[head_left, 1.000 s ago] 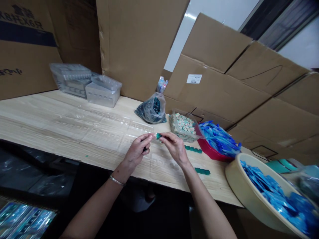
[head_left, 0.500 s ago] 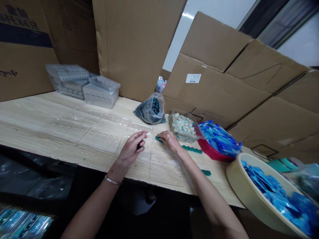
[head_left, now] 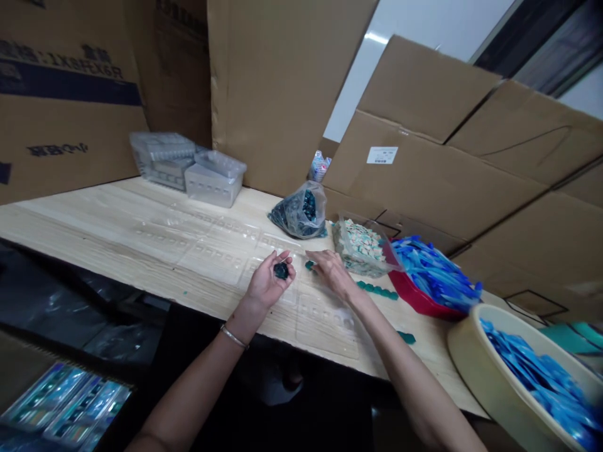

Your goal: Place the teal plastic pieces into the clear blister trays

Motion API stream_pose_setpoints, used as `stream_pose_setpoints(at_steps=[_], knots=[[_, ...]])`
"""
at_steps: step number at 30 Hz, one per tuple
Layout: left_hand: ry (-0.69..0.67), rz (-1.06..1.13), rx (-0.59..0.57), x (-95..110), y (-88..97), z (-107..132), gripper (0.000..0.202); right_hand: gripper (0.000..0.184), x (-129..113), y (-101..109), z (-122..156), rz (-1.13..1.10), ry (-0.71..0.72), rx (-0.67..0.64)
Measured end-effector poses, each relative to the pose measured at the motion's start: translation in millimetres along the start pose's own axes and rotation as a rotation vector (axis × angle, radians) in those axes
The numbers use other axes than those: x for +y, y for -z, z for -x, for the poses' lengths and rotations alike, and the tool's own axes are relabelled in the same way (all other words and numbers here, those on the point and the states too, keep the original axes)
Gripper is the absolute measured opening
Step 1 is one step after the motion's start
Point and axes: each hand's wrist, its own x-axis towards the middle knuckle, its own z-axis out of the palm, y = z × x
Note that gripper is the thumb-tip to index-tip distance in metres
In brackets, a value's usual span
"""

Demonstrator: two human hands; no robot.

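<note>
My left hand is turned palm up over the wooden table, its fingers curled around several small dark teal pieces. My right hand lies palm down just to the right, fingertips pressing a teal piece onto a clear plastic blister tray. More clear trays lie flat in a row to the left. A strip of teal pieces lies right of my right wrist.
A plastic bag of dark teal pieces and a clear tub of pale tiles stand behind the hands. A red tray and a cream basin hold blue packets. Stacked clear trays and cardboard boxes line the back.
Both hands came down from holding a teal piece between them. The right hand now presses it onto the tray, and the left has turned palm up, showing the dark pieces.
</note>
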Motion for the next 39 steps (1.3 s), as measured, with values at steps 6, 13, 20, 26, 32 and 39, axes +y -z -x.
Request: stream_pose_setpoints(at_steps=[6,13,20,26,32,39], knots=[[-0.099,-0.070,0.028,-2,-1.0,0,0.016,0.023,-72,13,0,-0.267,0.047,0.150],[-0.148,-0.076,-0.044,-1,-3.4,1,0.020,0.019,-83,-6,-10,-0.342,-0.011,0.216],[-0.105,-0.166,-0.135,-5,0.1,3,0.008,0.022,-67,-10,-15,-0.980,-0.439,0.314],[-0.320,-0.418,-0.183,-15,-1.8,7,0.023,0.023,-61,-11,-15,-1.081,-0.520,0.428],[-0.405,-0.535,-0.156,-8,0.2,6,0.029,0.026,-44,-9,-9,-1.204,-0.504,0.502],[-0.537,-0.858,-0.160,-7,2.5,6,0.025,0.022,-58,0,-2,-1.095,-0.392,0.372]])
